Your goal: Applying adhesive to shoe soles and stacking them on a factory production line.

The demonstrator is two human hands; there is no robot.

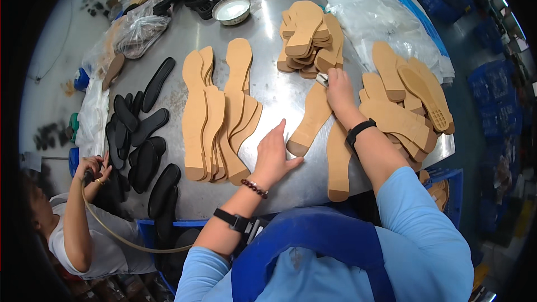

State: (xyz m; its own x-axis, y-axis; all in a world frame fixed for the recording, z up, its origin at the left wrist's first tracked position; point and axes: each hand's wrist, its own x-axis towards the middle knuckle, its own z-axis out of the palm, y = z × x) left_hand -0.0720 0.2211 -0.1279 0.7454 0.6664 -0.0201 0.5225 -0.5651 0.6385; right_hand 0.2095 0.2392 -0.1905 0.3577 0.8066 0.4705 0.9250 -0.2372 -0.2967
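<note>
My left hand [273, 154] hovers at or rests on the metal table with its thumb and index finger apart, and nothing shows in it. Just right of it lies a single tan shoe sole [311, 114] with a brown heel end. My right hand [340, 92] is closed on a small metallic tool [322, 80] at the far end of that sole; the fingers partly cover the tool, so its kind is unclear. Another tan sole [338, 162] lies below my right forearm, its heel toward me. Overlapping tan soles [194, 117] stand in rows left of my left hand.
A tall sole pile [305, 25] rises beyond my right hand; another heap [394, 112] lies right. Black soles [148, 162] spread leftward on the metal table [268, 198]. A bowl [231, 10] and plastic sheeting [372, 22] sit farther back. A co-worker [78, 229] holds a hose at left.
</note>
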